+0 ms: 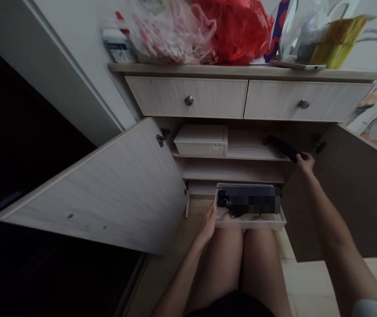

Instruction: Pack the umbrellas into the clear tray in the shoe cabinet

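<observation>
My left hand (210, 220) grips the left side of a clear plastic box (250, 224) that rests on my thighs. Dark items (224, 199) lie in this box, and part of its contents is blurred out. Out to the right, my right hand (305, 162) is closed around the near end of a long black thing that looks like a folded umbrella (283, 148). Its far end reaches over the upper shelf (246, 147) of the cabinet.
A lidded white box (201, 140) stands on the shelf's left side. Both cabinet doors, left (109, 189) and right (346, 193), stand swung out around my legs. Above are two drawers (188, 90) and a top (241, 70) bearing a red bag (237, 31), other bags and a bottle (118, 44).
</observation>
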Motion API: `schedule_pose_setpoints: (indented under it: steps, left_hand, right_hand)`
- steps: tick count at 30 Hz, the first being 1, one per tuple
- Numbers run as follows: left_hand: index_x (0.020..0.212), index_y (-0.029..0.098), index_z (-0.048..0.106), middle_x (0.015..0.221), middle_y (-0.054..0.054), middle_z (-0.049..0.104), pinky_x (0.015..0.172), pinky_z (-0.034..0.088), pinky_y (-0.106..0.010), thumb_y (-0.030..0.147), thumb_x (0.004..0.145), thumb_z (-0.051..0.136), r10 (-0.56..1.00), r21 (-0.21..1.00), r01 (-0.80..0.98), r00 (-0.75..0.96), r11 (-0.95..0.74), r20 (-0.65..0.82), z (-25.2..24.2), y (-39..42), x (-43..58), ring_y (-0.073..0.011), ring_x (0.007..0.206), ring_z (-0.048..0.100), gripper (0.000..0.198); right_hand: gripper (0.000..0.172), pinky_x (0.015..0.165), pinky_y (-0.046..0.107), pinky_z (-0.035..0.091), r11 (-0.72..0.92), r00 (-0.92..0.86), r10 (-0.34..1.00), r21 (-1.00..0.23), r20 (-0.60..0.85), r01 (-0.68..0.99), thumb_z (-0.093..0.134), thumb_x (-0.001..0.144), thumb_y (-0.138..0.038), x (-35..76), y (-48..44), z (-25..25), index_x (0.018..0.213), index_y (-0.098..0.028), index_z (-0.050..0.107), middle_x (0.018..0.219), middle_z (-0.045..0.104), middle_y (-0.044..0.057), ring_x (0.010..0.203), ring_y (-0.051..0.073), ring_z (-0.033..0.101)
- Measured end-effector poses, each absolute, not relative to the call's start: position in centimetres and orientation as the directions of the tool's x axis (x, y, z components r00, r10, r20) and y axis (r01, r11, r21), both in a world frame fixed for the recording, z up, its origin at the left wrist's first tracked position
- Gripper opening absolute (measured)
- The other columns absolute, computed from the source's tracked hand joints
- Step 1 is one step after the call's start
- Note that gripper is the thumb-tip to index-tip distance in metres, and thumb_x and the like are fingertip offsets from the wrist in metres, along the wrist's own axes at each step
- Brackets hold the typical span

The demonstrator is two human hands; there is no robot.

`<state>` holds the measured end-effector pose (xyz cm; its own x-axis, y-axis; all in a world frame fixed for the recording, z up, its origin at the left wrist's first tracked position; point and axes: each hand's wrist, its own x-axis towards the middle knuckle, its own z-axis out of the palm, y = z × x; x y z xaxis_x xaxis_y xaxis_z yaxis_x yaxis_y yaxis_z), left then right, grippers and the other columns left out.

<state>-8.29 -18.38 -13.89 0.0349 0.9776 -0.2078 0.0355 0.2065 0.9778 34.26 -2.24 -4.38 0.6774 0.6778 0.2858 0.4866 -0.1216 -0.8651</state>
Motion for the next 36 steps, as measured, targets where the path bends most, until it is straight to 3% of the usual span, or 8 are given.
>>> schedule_pose_setpoints:
  steps: [3, 5, 11, 15, 18, 23, 30, 36]
  left_hand:
    - [0.142, 0.019, 0.052, 0.141, -0.013, 0.057, 0.093, 0.052, -0.045, 0.086, 0.076, 0.040, 0.979, 0.978, 0.072, 0.033, 0.198, -0.201, -13.9, -18.3, -8.2, -0.0276, 0.089, 0.071, 0.094]
    - [0.143, 0.019, 0.050, 0.140, -0.014, 0.057, 0.093, 0.052, -0.046, 0.084, 0.079, 0.039, 0.977, 0.976, 0.067, 0.024, 0.208, -0.210, -13.9, -18.4, -8.1, -0.0273, 0.088, 0.071, 0.092]
    - [0.141, 0.022, 0.052, 0.147, -0.010, 0.052, 0.102, 0.047, -0.047, 0.083, 0.079, 0.041, 0.979, 0.980, 0.058, 0.067, 0.189, -0.192, -13.6, -18.5, -8.1, -0.0304, 0.106, 0.068, 0.088]
    - [0.136, 0.017, 0.057, 0.148, -0.012, 0.050, 0.120, 0.026, -0.041, 0.076, 0.085, 0.040, 0.996, 0.993, 0.083, 0.015, 0.089, -0.091, -13.8, -18.2, -8.0, -0.0286, 0.142, 0.039, 0.080]
    - [0.135, 0.016, 0.057, 0.151, -0.012, 0.046, 0.123, 0.017, -0.040, 0.074, 0.086, 0.039, 0.997, 0.994, 0.091, 0.024, 0.065, -0.068, -14.3, -18.0, -8.0, -0.0265, 0.147, 0.029, 0.078]
    - [0.137, 0.018, 0.055, 0.154, -0.010, 0.042, 0.124, 0.015, -0.042, 0.075, 0.086, 0.038, 0.997, 0.994, 0.089, 0.042, 0.056, -0.060, -15.0, -18.1, -8.0, -0.0266, 0.148, 0.029, 0.079]
    - [0.141, 0.018, 0.052, 0.156, -0.010, 0.039, 0.124, 0.013, -0.041, 0.077, 0.085, 0.037, 0.997, 0.994, 0.097, 0.046, 0.057, -0.062, -14.5, -18.1, -8.4, -0.0265, 0.148, 0.026, 0.083]
    - [0.141, 0.016, 0.052, 0.155, -0.011, 0.039, 0.124, 0.014, -0.042, 0.081, 0.082, 0.034, 0.997, 0.991, 0.134, 0.072, 0.028, -0.038, -14.3, -18.2, -8.5, -0.0277, 0.148, 0.028, 0.090]
  right_hand:
    - [0.045, 0.059, 0.030, 0.049, -0.079, 0.670, 0.738, -0.973, 0.088, 0.215, 0.059, 0.066, -0.047, 33.3, -6.0, -4.5, 0.099, -0.017, 0.061, 0.079, 0.061, 0.006, 0.070, 0.020, 0.058]
    - [0.046, 0.052, 0.027, 0.045, -0.089, 0.568, 0.823, -0.985, 0.010, 0.146, 0.064, 0.060, -0.048, 32.6, -9.0, -4.7, 0.096, -0.020, 0.061, 0.073, 0.059, 0.002, 0.059, 0.016, 0.052]
    - [0.040, 0.055, 0.026, 0.045, -0.033, 0.201, 0.979, -0.966, 0.020, 0.258, 0.070, 0.063, -0.050, 31.3, -16.8, -4.3, 0.091, -0.022, 0.066, 0.078, 0.066, 0.003, 0.064, 0.016, 0.056]
    - [0.040, 0.063, 0.028, 0.048, -0.020, -0.032, 0.999, -0.952, -0.031, 0.306, 0.073, 0.066, -0.050, 29.9, -19.3, -3.5, 0.092, -0.019, 0.070, 0.082, 0.068, 0.004, 0.070, 0.017, 0.059]
    - [0.040, 0.067, 0.029, 0.049, -0.001, -0.170, 0.984, -0.949, -0.058, 0.314, 0.074, 0.067, -0.051, 28.2, -19.8, -3.9, 0.090, -0.018, 0.070, 0.083, 0.068, 0.005, 0.072, 0.017, 0.059]
    - [0.042, 0.067, 0.029, 0.049, 0.044, -0.304, 0.950, -0.927, -0.076, 0.372, 0.074, 0.070, -0.051, 26.1, -19.3, -5.4, 0.094, -0.017, 0.070, 0.087, 0.068, 0.006, 0.074, 0.018, 0.060]
    - [0.030, 0.082, 0.035, 0.049, 0.288, -0.388, 0.921, -0.695, 0.013, 0.659, 0.070, 0.075, -0.039, 26.6, -18.3, -5.6, 0.099, -0.021, 0.075, 0.094, 0.070, 0.007, 0.087, 0.024, 0.063]
    - [0.020, 0.090, 0.038, 0.046, 0.455, -0.482, 0.873, -0.488, 0.077, 0.745, 0.070, 0.078, -0.033, 26.7, -17.8, -6.4, 0.094, -0.024, 0.078, 0.102, 0.068, 0.009, 0.098, 0.025, 0.060]
